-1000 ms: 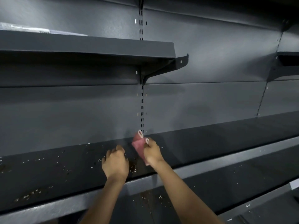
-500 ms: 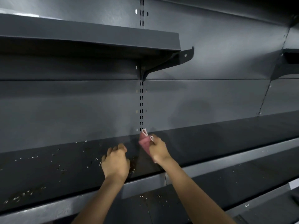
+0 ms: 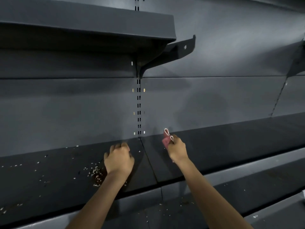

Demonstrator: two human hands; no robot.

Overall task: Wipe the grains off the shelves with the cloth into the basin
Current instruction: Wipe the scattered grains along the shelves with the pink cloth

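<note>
Head view, dark grey metal shelving unit with a slotted upright point(image 3: 139, 104) in the back panel. The right hand point(image 3: 177, 150) pinches a small folded red cloth with a white edge point(image 3: 167, 138), held upright near the back of the dark grey metal middle shelf point(image 3: 231, 142), just right of the seam between two shelf panels; whether the cloth's lower edge touches the shelf cannot be told. The left hand point(image 3: 119, 160) rests on the same shelf left of the seam, fingers curled under; whether it holds anything cannot be told, since the fingertips are hidden. Scattered pale grains point(image 3: 96, 175) lie mostly left of the left hand, densest in a small heap just beside its wrist, thinning out toward the far left edge; a single grain sits near the seam. The shelf surface right of the seam looks nearly free of grains. A few more grains show on the lower shelf point(image 3: 173, 210) beneath. The upper shelf point(image 3: 85, 22) is seen from below only, so its top cannot be assessed. No basin is in view. Judgement: task is partly done at best; the right section appears wiped, while the left section and the lower shelf remain, and the gathered grains have yet to reach a basin.
</note>
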